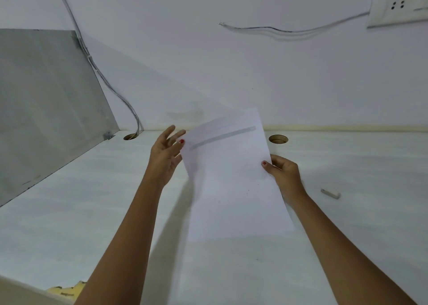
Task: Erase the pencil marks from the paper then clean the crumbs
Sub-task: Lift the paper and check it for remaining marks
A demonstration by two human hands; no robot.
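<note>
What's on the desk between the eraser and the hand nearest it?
Nothing: in the head view, only bare white desk lies between the right hand, which pinches the paper, and the eraser.

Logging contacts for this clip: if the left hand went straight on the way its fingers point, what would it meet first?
Probably the paper, held up by the right hand. The straight fingers of the left hand angle up toward its left edge, right beside them. Depth is unclear.
</note>
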